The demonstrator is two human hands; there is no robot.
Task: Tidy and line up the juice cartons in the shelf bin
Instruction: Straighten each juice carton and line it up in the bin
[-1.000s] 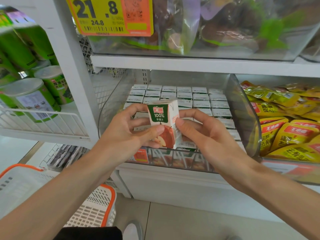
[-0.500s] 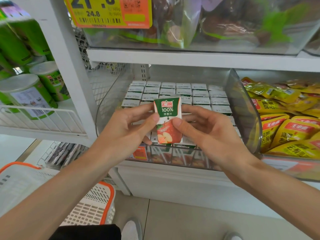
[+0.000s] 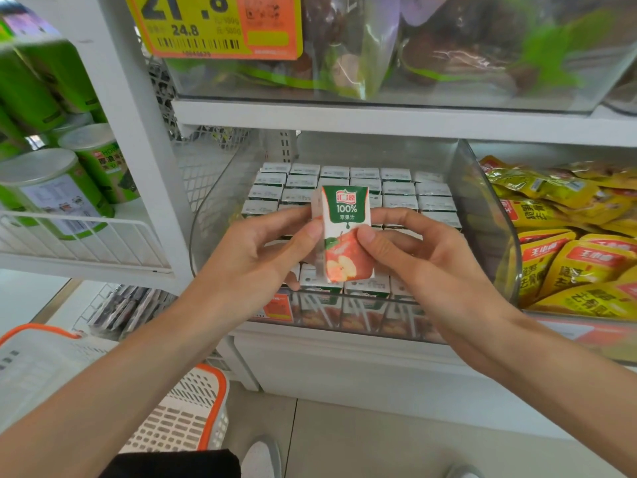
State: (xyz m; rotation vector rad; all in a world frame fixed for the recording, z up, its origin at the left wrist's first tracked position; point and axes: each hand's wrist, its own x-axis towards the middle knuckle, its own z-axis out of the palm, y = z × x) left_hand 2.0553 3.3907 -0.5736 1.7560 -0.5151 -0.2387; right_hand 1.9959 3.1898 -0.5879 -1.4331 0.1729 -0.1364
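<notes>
I hold one small apple juice carton (image 3: 346,232) upright above the clear shelf bin (image 3: 482,215), its green-and-white front with a red apple facing me. My left hand (image 3: 262,260) pinches its left edge and my right hand (image 3: 424,260) pinches its right edge, thumbs on the front. Below and behind it, several rows of juice cartons (image 3: 400,193) stand in the bin with their white tops showing. My hands hide the middle rows.
Green canisters (image 3: 51,191) sit in a wire rack at left. Yellow snack pouches (image 3: 568,246) fill the bin to the right. A shelf with bagged goods (image 3: 413,46) and a yellow price tag (image 3: 213,25) hangs above. An orange-rimmed white basket (image 3: 179,408) stands on the floor at lower left.
The carton has been turned from an angled pose to face me squarely and stands more upright. Both hands stayed on it and shifted slightly right.
</notes>
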